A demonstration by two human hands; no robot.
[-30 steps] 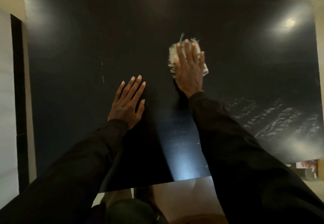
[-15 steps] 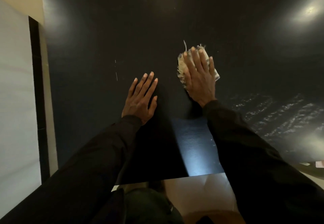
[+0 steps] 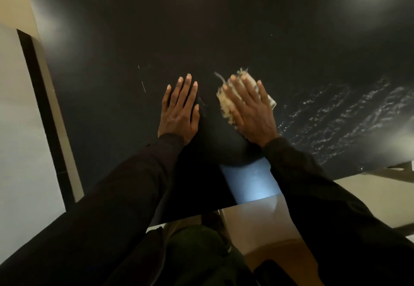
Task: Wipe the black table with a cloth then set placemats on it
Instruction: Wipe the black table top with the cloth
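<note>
black table | on it: frayed cloth, left hand flat | glistening streaks right

Long black sleeves; left hand, right hand bare

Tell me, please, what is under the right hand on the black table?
A pale, frayed cloth lies under the right hand, pressed on the black table. Its edges show around the fingers; the hand covers its middle.

right hand flat on cloth, black table; left hand flat
</note>
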